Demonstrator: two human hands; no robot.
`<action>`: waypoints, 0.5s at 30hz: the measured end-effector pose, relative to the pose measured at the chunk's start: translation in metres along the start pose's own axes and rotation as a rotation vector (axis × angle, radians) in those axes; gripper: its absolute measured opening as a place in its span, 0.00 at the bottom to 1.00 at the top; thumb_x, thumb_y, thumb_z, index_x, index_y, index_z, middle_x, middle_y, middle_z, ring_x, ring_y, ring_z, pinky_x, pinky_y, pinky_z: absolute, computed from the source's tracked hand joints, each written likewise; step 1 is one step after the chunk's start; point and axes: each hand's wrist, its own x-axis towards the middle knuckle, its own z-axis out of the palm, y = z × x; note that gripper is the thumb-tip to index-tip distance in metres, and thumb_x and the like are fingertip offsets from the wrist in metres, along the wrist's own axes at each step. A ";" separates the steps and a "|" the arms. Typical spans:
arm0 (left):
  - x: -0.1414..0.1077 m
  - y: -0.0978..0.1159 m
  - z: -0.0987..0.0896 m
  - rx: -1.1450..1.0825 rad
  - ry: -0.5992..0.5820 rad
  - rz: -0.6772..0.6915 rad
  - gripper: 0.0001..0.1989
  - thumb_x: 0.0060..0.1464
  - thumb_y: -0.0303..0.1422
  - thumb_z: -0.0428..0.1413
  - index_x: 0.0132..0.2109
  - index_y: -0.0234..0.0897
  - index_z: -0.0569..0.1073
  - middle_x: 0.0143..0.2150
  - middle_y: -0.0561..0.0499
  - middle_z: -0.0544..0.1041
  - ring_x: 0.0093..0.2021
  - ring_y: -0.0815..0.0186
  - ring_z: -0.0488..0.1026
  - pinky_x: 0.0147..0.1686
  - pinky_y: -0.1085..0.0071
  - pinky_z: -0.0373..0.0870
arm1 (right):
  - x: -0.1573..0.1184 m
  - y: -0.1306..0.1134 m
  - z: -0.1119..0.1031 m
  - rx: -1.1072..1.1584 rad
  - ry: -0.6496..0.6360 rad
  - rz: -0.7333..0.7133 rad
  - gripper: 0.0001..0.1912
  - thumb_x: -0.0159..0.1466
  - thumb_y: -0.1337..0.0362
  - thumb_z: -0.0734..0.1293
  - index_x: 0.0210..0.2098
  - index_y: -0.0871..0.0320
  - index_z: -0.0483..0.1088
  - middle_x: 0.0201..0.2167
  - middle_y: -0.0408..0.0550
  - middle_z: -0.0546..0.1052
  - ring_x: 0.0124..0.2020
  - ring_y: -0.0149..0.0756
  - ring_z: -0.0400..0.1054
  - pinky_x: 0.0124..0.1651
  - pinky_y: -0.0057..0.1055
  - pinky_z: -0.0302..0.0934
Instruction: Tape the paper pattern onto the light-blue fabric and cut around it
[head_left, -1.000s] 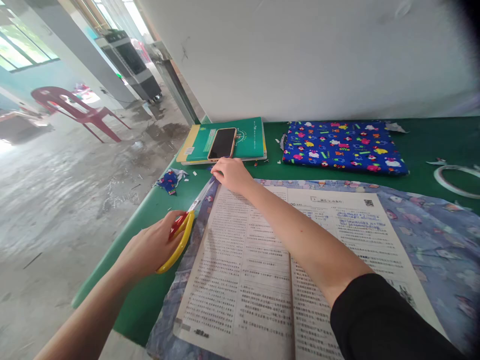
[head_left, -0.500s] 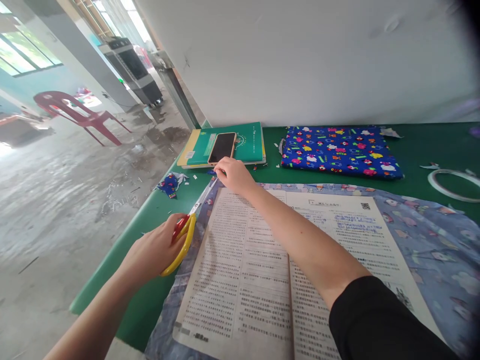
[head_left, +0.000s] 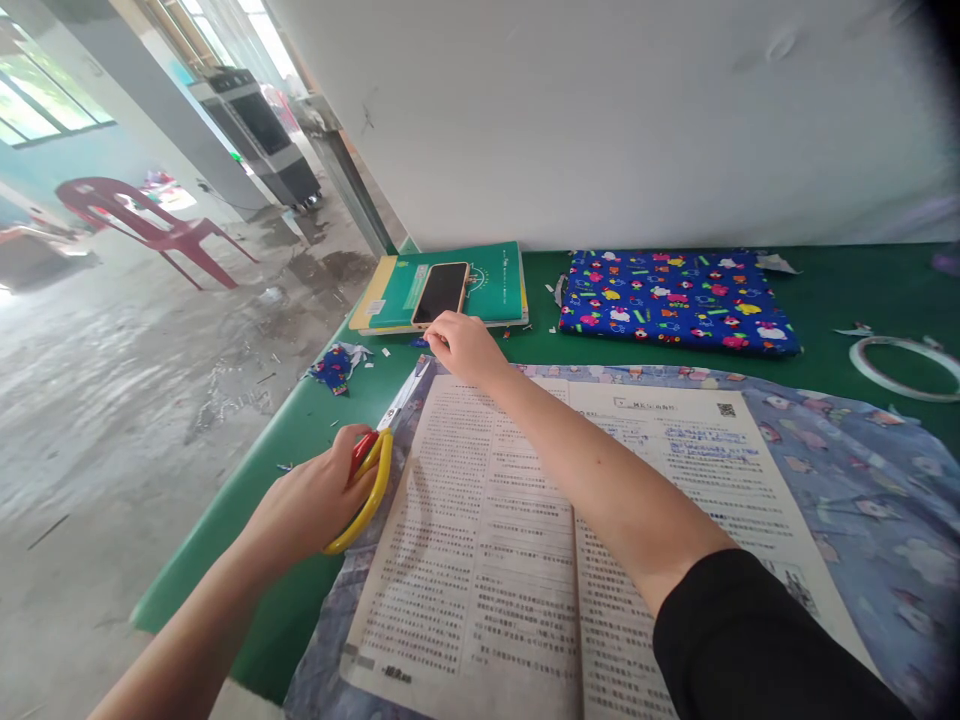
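Note:
My left hand (head_left: 319,500) is closed on the red and yellow handles of a pair of scissors (head_left: 369,490). The blades point away, up to the far left corner of a bluish patterned cloth (head_left: 862,490). At that corner, just beyond the blade tips, my right hand (head_left: 461,345) is closed in a pinch; what its fingers hold is too small to make out. An open book (head_left: 450,540) with printed pages lies on the cloth, under my right forearm.
Beyond my right hand, a phone (head_left: 442,293) rests on green and yellow books (head_left: 499,285). A blue patterned wrapped item (head_left: 675,305), a tape roll (head_left: 900,368) and cloth scraps (head_left: 331,370) lie on the green table (head_left: 240,530). A white wall stands behind.
The scissor blades look more closed. Both hands stay in nearly the same place, and the whole view has shifted slightly.

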 end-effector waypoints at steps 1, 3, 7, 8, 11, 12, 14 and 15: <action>0.000 0.000 0.000 -0.005 -0.003 0.001 0.24 0.62 0.52 0.34 0.57 0.44 0.54 0.41 0.45 0.78 0.39 0.48 0.76 0.34 0.61 0.64 | 0.000 0.000 0.000 0.001 0.004 -0.004 0.14 0.68 0.67 0.56 0.34 0.58 0.71 0.41 0.47 0.76 0.41 0.35 0.68 0.45 0.36 0.52; 0.001 0.000 0.000 -0.018 -0.003 -0.001 0.24 0.62 0.52 0.34 0.57 0.44 0.54 0.41 0.44 0.78 0.39 0.48 0.76 0.35 0.60 0.65 | 0.000 0.000 0.000 -0.003 0.009 -0.008 0.14 0.68 0.67 0.56 0.33 0.58 0.71 0.40 0.47 0.76 0.41 0.35 0.68 0.45 0.36 0.52; 0.006 -0.002 0.001 -0.077 -0.005 0.020 0.25 0.62 0.52 0.34 0.58 0.44 0.53 0.41 0.44 0.78 0.38 0.50 0.76 0.38 0.60 0.65 | 0.000 -0.001 -0.001 -0.017 0.000 -0.010 0.14 0.68 0.68 0.56 0.33 0.57 0.71 0.40 0.47 0.76 0.42 0.35 0.67 0.46 0.36 0.51; 0.007 -0.003 0.001 -0.089 -0.005 0.030 0.26 0.61 0.53 0.34 0.58 0.44 0.53 0.40 0.44 0.78 0.38 0.50 0.76 0.39 0.60 0.65 | 0.000 -0.001 -0.001 -0.022 0.003 -0.009 0.14 0.68 0.67 0.56 0.33 0.57 0.71 0.40 0.47 0.76 0.42 0.35 0.67 0.46 0.36 0.50; 0.009 -0.005 0.001 -0.124 0.005 0.055 0.26 0.60 0.54 0.34 0.57 0.43 0.54 0.40 0.45 0.77 0.38 0.51 0.75 0.40 0.59 0.66 | -0.001 -0.002 -0.001 -0.038 0.022 -0.008 0.14 0.68 0.67 0.56 0.33 0.58 0.71 0.39 0.47 0.76 0.41 0.35 0.67 0.46 0.36 0.50; 0.010 -0.006 0.001 -0.139 0.011 0.062 0.26 0.60 0.55 0.35 0.57 0.43 0.54 0.41 0.45 0.77 0.38 0.51 0.75 0.40 0.59 0.66 | -0.001 -0.002 -0.001 -0.042 0.025 -0.009 0.14 0.68 0.67 0.56 0.33 0.58 0.71 0.39 0.47 0.76 0.41 0.35 0.67 0.46 0.36 0.49; 0.011 -0.008 0.002 -0.170 0.021 0.068 0.26 0.60 0.55 0.36 0.56 0.44 0.55 0.41 0.45 0.77 0.38 0.51 0.75 0.41 0.59 0.66 | -0.001 -0.002 -0.001 -0.049 0.022 -0.010 0.13 0.68 0.67 0.56 0.33 0.58 0.71 0.39 0.47 0.76 0.41 0.35 0.67 0.46 0.36 0.49; 0.012 -0.009 0.003 -0.185 0.026 0.067 0.26 0.60 0.56 0.36 0.55 0.44 0.55 0.41 0.46 0.77 0.39 0.52 0.75 0.41 0.59 0.66 | -0.002 -0.002 -0.001 -0.053 0.020 -0.008 0.13 0.68 0.67 0.56 0.33 0.57 0.71 0.39 0.47 0.76 0.41 0.35 0.67 0.47 0.36 0.49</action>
